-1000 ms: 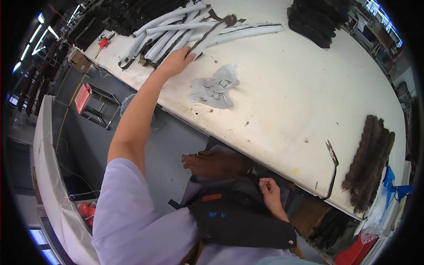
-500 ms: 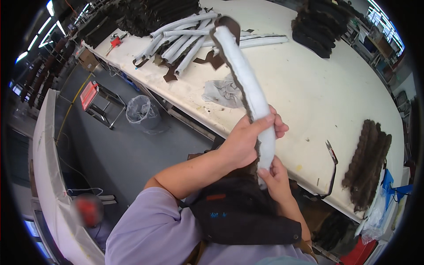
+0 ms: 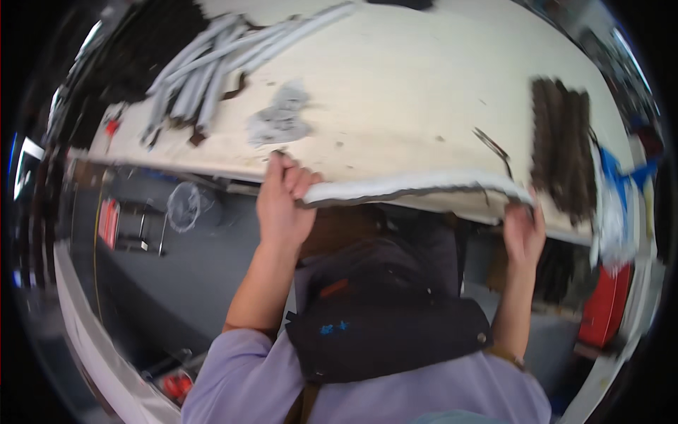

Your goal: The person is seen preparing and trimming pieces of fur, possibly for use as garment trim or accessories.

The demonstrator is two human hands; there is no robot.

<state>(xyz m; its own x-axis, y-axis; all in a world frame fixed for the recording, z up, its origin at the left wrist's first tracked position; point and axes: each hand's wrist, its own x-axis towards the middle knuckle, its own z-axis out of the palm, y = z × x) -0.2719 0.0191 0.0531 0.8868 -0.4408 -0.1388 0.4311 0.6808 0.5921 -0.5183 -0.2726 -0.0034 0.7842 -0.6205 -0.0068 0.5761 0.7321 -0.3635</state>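
Observation:
A long white padded strip with a dark furry edge (image 3: 417,185) stretches between my two hands at the table's near edge, bowed slightly upward. My left hand (image 3: 284,201) is closed round its left end. At the other end, my right hand (image 3: 524,230) pinches the strip, its fingers partly hidden and blurred. Beyond my left hand a crumpled grey cloth (image 3: 281,116) lies on the table. Thread snips (image 3: 492,143) with a dark cord rest near my right hand.
Several similar white strips (image 3: 205,81) are piled at the far left of the pale table (image 3: 402,78). Dark brown fur strips (image 3: 563,148) lie at the right, beside blue and clear plastic (image 3: 616,205). A stool (image 3: 131,226) and lined bin (image 3: 189,206) stand at lower left.
The strip has swung from upright to nearly level. My hands have moved apart, the left toward the left and the right toward the right, to its two ends. The view has turned.

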